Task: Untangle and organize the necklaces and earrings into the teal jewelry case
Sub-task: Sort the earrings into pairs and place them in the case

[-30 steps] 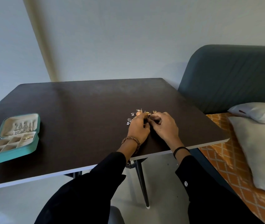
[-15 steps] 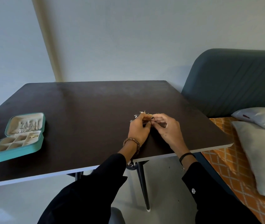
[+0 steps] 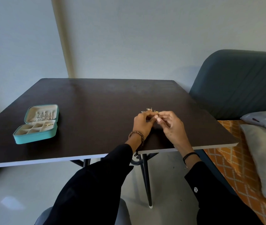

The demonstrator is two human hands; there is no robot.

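A small tangle of gold and silver jewelry (image 3: 151, 110) lies on the dark table (image 3: 96, 103), right of centre. My left hand (image 3: 141, 124) and my right hand (image 3: 171, 125) meet just in front of it, fingertips curled and pinching pieces of the tangle between them. The fingers hide most of the tangle. The teal jewelry case (image 3: 36, 123) sits open at the table's left, far from both hands. Its lid holds several silver pieces, and a gold piece lies in one tray compartment.
The table's front edge (image 3: 185, 147) runs just under my wrists. A dark green sofa back (image 3: 236, 82) stands to the right, with grey pillows (image 3: 265, 151) on an orange patterned cover. Bare floor lies below the table.
Both hands have lifted slightly off the table and turned, the right palm now facing up more, still working the tangle. The view has shifted, so the case sits further right in frame.
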